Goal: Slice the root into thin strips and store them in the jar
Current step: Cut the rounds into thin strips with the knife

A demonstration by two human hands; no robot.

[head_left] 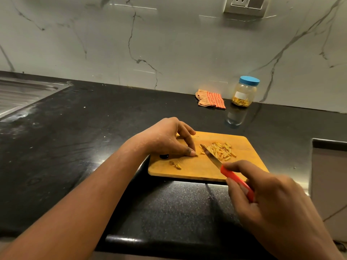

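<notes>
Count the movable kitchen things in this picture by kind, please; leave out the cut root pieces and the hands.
Cutting board: 1
Knife: 1
Jar: 1
Cloth: 1
Total: 4

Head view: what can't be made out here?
All in the head view:
- root piece: mostly hidden under the fingers of the left hand; how much remains is unclear.
- jar: label too small to read.
- knife: handle end covered by the right hand.
- sink: cut off by the left edge.
</notes>
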